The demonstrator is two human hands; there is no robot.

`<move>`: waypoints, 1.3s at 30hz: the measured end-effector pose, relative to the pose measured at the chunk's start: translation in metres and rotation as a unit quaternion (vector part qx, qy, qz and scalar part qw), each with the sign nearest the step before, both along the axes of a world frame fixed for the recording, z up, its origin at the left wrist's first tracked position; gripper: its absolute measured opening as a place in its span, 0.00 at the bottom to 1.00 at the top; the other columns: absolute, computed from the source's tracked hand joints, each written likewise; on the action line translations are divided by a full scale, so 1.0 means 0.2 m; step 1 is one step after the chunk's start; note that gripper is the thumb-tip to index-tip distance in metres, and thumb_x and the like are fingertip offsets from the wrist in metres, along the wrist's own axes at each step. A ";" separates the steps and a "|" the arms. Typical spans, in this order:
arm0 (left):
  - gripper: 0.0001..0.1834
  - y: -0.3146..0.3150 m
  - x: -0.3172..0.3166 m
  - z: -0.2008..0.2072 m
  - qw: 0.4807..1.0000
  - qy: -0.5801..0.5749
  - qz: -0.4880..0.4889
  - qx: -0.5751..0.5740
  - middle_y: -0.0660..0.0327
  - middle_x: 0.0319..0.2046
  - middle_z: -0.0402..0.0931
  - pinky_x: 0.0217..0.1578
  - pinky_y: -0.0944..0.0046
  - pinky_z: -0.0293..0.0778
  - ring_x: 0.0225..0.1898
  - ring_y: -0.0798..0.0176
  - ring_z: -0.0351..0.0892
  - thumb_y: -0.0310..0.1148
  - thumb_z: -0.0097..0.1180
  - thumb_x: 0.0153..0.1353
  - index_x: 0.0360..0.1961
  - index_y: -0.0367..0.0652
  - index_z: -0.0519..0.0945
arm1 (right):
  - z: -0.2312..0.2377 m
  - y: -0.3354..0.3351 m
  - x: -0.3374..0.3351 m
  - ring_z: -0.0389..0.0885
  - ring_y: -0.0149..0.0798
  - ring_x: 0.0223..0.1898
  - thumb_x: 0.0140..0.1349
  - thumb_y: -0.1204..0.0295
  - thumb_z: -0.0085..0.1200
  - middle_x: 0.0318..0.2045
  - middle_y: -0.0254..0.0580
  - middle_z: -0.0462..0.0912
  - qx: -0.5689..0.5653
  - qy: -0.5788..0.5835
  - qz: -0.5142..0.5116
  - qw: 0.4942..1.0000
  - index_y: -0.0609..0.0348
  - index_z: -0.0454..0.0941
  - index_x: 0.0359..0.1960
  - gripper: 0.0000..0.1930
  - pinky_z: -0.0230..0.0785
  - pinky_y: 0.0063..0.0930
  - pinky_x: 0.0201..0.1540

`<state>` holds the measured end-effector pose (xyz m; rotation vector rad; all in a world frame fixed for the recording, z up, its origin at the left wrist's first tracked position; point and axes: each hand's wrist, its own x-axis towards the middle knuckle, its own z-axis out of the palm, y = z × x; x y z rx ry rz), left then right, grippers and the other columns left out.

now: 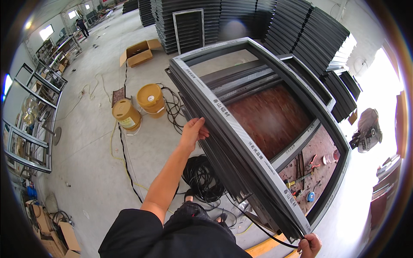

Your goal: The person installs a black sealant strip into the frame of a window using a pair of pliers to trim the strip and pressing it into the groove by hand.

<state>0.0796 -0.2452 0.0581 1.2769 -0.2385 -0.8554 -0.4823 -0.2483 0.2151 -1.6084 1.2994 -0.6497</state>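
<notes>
Window frame (241, 133): side touched by left fingers (199, 122), grip unclear; black strip (278, 241) pinched at near corner by right fingers (306, 244).

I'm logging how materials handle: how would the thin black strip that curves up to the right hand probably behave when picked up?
The black strip is probably floppy, as it bends in a loose curve toward the right hand. It looks slim, so likely light. It might snag or tangle, since similar black line lies in a loose coil on the floor.
</notes>
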 end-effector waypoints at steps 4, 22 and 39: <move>0.17 0.02 -0.04 0.02 0.999 -0.011 0.002 0.030 0.60 0.25 0.79 0.25 0.69 0.75 0.24 0.66 0.79 0.46 0.53 0.69 0.37 0.41 0.75 | -0.02 0.01 0.04 0.68 0.24 0.24 0.65 0.75 0.56 0.25 0.31 0.74 -0.052 0.056 -0.019 0.997 0.65 0.80 0.40 0.06 0.62 0.18 0.26; 0.25 0.10 -0.38 0.13 0.988 0.005 -0.124 0.088 0.58 0.25 0.80 0.27 0.69 0.78 0.25 0.65 0.82 0.52 0.53 0.68 0.32 0.37 0.77 | -0.05 -0.03 0.04 0.75 0.28 0.25 0.65 0.77 0.58 0.27 0.38 0.79 -0.242 0.171 0.077 0.952 0.65 0.81 0.40 0.05 0.69 0.22 0.25; 0.25 0.12 -0.70 0.14 0.973 -0.026 -0.201 0.115 0.58 0.21 0.79 0.23 0.69 0.79 0.21 0.65 0.81 0.51 0.53 0.68 0.30 0.36 0.77 | -0.03 0.01 0.13 0.81 0.37 0.34 0.61 0.68 0.61 0.33 0.34 0.84 -0.282 0.239 0.056 0.927 0.51 0.83 0.36 0.04 0.56 0.36 0.52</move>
